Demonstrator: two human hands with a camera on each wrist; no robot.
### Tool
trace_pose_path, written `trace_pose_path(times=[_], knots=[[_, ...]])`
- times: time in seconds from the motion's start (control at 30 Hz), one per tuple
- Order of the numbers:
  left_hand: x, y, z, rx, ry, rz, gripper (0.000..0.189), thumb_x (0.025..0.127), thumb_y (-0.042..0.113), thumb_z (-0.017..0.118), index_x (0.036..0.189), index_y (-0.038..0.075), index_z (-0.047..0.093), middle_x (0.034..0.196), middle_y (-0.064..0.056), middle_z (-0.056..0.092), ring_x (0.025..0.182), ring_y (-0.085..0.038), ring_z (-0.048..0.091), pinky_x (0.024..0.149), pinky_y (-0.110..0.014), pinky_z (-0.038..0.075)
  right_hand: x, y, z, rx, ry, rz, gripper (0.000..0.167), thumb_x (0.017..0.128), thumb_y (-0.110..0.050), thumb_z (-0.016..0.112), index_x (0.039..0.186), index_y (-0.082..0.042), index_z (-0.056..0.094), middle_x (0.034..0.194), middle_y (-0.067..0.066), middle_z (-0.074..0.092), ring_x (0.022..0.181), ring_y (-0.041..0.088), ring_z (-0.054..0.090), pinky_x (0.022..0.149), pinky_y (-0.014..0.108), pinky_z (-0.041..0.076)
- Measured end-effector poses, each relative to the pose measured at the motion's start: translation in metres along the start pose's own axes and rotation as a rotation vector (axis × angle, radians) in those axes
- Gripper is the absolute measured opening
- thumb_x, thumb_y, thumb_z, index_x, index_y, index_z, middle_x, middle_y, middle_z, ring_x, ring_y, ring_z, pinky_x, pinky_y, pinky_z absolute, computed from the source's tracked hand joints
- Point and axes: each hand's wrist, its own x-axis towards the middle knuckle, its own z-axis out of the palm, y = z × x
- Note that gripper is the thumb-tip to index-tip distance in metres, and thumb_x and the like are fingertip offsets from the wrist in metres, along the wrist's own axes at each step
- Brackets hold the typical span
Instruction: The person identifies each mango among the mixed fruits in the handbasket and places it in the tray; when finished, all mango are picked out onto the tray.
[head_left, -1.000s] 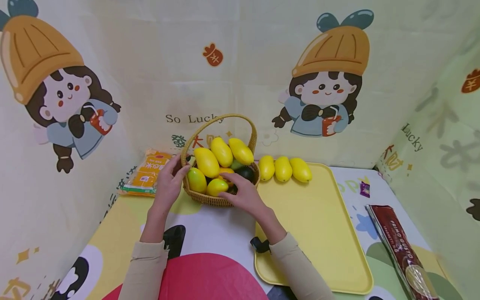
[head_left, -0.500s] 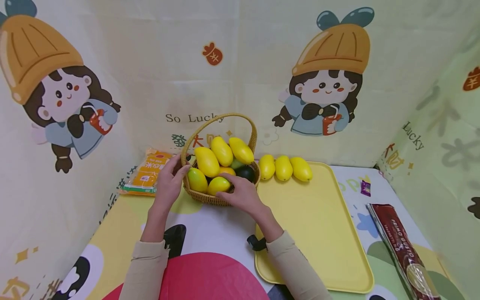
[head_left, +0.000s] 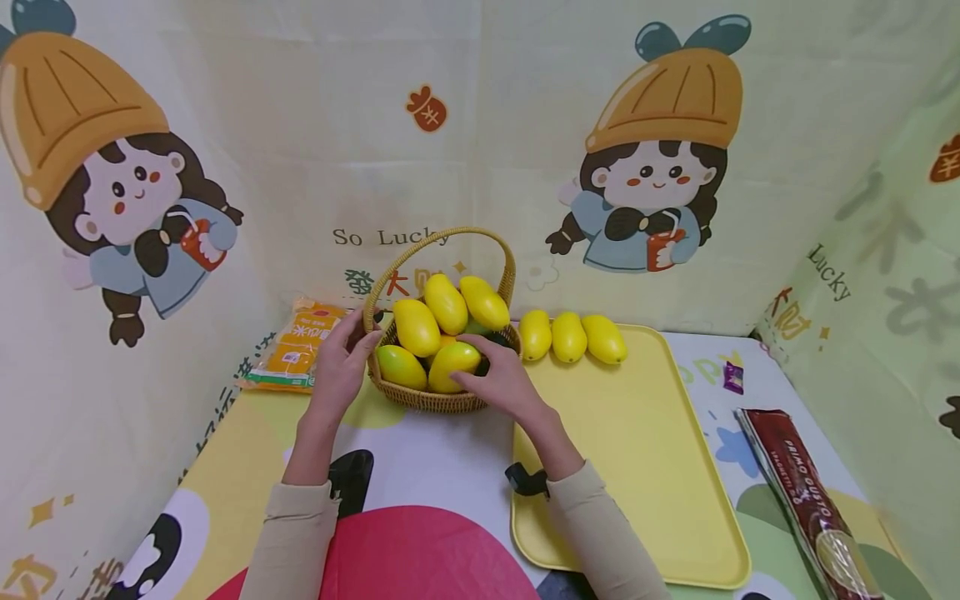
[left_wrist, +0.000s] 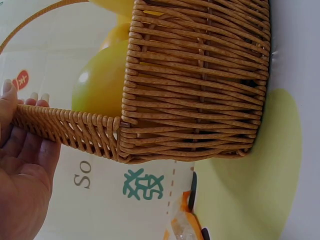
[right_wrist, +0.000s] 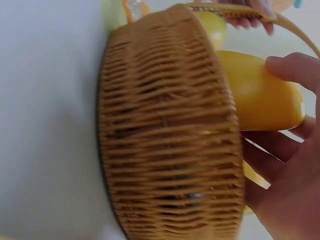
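Three mangoes (head_left: 568,337) in a row, back of yellow tray (head_left: 630,467). Left hand (head_left: 341,362) — fingers curled round handle base of wicker basket (head_left: 435,402). Right hand (head_left: 501,379) — thumb and fingers pinching a green-tipped mango (head_left: 452,368), basket's front right.

An orange bag (head_left: 300,343) with a green band along its bottom lies at the back left corner of the table (head_left: 438,467). Near the back right corner sits a small purple packet (head_left: 733,377). A dark red spaghetti pack (head_left: 802,492) lies along the right edge, slanting toward the front. Beyond the back edge hangs a pale backdrop (head_left: 502,158), printed with cartoon figures in orange hats (head_left: 663,104) and "So Lucky" lettering.
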Motion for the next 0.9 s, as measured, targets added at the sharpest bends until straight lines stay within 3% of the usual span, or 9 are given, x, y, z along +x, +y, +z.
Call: trace_pose_path(times=[0.2,0.43,0.53,0.77,0.9], knots=[[-0.005,0.018,-0.001,0.01,-0.011,-0.005,0.041,0.102,0.02,0.054,0.142,0.01,0.052,0.115,-0.013,0.059,0.104,-0.011,0.056,0.087,-0.009,0.049,-0.002,0.002,-0.021,0.05,0.047,0.038,0.05,0.085,-0.037,0.074,0.132,-0.025,0.061,0.125,-0.001,0.064,0.108,0.02,0.058,0.098,0.048,0.051],[0.003,-0.005,0.0,0.005,-0.007,-0.009,0.042,0.101,0.026,0.056,0.143,0.022,0.052,0.117,-0.008,0.06,0.106,-0.013,0.057,0.087,-0.009,0.049,-0.007,0.009,-0.05,0.116,0.128,0.049,0.049,0.087,-0.029,0.075,0.133,-0.022,0.059,0.131,0.005,0.061,0.11,0.024,0.061,0.099,0.047,0.053],[0.003,-0.008,0.0,0.011,-0.007,-0.019,0.042,0.101,0.027,0.056,0.143,0.021,0.052,0.118,-0.008,0.06,0.106,-0.015,0.056,0.087,-0.009,0.049,-0.009,0.014,-0.061,0.142,0.171,0.032,0.049,0.087,-0.025,0.075,0.133,-0.019,0.06,0.13,0.008,0.062,0.109,0.026,0.064,0.099,0.048,0.053],[-0.007,0.023,-0.001,0.021,-0.017,-0.024,0.042,0.102,0.021,0.054,0.143,0.011,0.052,0.116,-0.014,0.058,0.104,-0.017,0.055,0.085,-0.008,0.048,-0.015,0.02,-0.09,0.148,0.241,0.043,0.051,0.087,-0.021,0.076,0.135,-0.016,0.059,0.127,0.013,0.064,0.104,0.03,0.065,0.095,0.047,0.055],[-0.007,0.024,-0.001,0.009,-0.017,-0.026,0.042,0.102,0.022,0.054,0.143,0.012,0.052,0.116,-0.012,0.058,0.104,-0.016,0.055,0.085,-0.009,0.049,-0.022,0.029,-0.104,0.108,0.258,0.077,0.053,0.088,-0.025,0.075,0.137,-0.017,0.057,0.127,0.012,0.063,0.103,0.027,0.064,0.092,0.034,0.055]])
